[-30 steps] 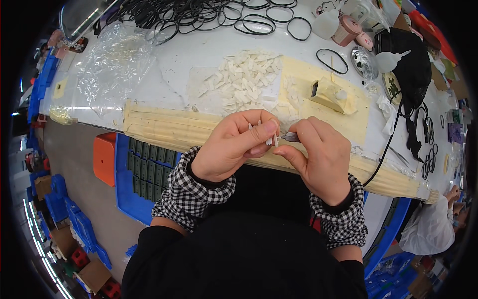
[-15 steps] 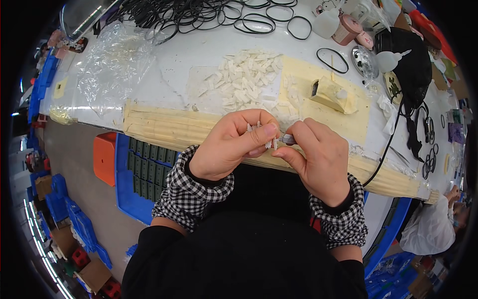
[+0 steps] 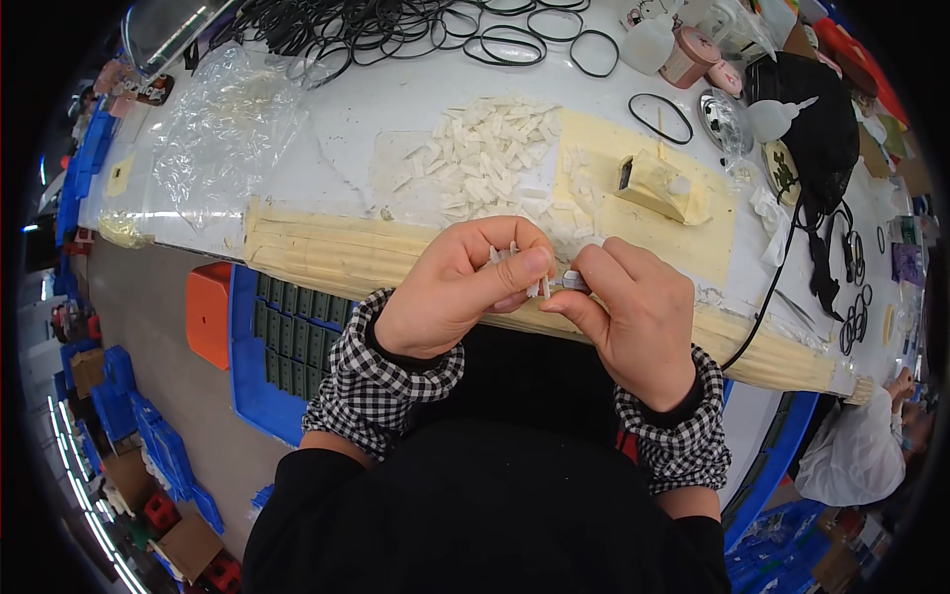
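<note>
My left hand is closed round several small white strips, whose ends poke out between thumb and fingers. Facing it, my right hand pinches a small pale grey-white piece between thumb and forefinger. The fingertips of both hands almost meet, just over the table's front edge. Beyond them lies a loose pile of small white strips on the table. Fingers hide most of what each hand holds.
Yellowish tape covers the table's front edge. A tape-wrapped block stands on yellow paper at right. Black rubber rings and crumpled clear plastic lie farther back. An orange stool and blue crate sit below left.
My right thumb and forefinger have shifted slightly, and more of the grey-white piece shows between them. The left hand has hardly moved.
</note>
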`<state>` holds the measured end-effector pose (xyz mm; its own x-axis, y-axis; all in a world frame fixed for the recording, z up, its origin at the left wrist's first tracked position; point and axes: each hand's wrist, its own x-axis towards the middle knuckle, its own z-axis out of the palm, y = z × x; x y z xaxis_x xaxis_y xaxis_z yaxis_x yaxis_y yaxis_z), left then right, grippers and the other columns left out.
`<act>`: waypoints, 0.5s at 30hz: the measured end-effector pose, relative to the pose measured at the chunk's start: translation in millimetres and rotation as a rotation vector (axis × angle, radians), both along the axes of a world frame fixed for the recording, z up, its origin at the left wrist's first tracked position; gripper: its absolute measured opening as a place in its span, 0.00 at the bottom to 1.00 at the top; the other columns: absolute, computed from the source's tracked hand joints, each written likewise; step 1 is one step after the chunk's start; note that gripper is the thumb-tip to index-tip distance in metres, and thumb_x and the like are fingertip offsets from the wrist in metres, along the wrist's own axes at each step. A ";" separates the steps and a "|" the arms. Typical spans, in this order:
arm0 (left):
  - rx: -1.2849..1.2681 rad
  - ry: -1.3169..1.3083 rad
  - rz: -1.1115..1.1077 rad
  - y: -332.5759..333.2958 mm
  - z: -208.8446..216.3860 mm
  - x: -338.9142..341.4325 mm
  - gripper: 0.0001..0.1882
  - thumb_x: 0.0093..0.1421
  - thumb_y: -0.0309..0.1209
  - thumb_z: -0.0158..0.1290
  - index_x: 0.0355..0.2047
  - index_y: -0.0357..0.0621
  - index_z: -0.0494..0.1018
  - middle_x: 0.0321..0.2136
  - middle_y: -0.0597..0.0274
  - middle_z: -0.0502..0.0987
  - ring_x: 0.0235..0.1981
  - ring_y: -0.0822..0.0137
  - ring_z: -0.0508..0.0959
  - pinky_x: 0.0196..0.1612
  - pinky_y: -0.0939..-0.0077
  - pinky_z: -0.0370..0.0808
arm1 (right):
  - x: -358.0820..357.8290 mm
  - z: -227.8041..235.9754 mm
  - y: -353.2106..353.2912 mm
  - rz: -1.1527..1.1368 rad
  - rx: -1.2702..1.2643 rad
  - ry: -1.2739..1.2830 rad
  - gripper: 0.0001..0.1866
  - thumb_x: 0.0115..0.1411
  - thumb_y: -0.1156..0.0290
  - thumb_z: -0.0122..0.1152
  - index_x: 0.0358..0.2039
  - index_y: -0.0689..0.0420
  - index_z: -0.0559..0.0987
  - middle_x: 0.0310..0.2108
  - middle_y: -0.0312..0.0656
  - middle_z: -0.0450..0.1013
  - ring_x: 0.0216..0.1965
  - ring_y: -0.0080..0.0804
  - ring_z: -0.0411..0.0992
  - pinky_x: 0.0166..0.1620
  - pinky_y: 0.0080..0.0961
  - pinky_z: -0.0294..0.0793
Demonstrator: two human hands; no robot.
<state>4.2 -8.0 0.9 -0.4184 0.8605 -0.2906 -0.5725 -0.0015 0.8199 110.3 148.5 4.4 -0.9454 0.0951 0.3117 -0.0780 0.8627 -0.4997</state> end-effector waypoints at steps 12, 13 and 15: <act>0.014 -0.029 -0.004 0.2 -2.3 -0.6 0.11 0.64 0.35 0.49 0.30 0.41 0.68 0.24 0.72 0.65 0.20 0.84 0.59 0.23 0.89 0.55 | 0.0 -1.7 1.1 0.001 -0.031 0.018 0.20 0.50 0.51 0.62 0.24 0.56 0.70 0.18 0.39 0.63 0.21 0.37 0.66 0.23 0.30 0.64; 0.014 -0.038 -0.004 0.0 -2.2 -0.4 0.11 0.64 0.35 0.49 0.30 0.41 0.68 0.24 0.71 0.65 0.20 0.84 0.59 0.23 0.89 0.55 | -0.1 -2.0 1.2 0.004 -0.024 0.018 0.20 0.50 0.50 0.62 0.24 0.55 0.71 0.18 0.38 0.63 0.21 0.36 0.67 0.23 0.29 0.64; 0.026 -0.042 -0.001 -0.5 -4.7 0.5 0.11 0.64 0.35 0.49 0.30 0.41 0.67 0.25 0.71 0.65 0.20 0.84 0.59 0.23 0.89 0.55 | -0.1 -2.5 1.7 0.010 -0.009 0.017 0.19 0.50 0.50 0.61 0.25 0.53 0.72 0.19 0.35 0.63 0.20 0.34 0.68 0.22 0.28 0.66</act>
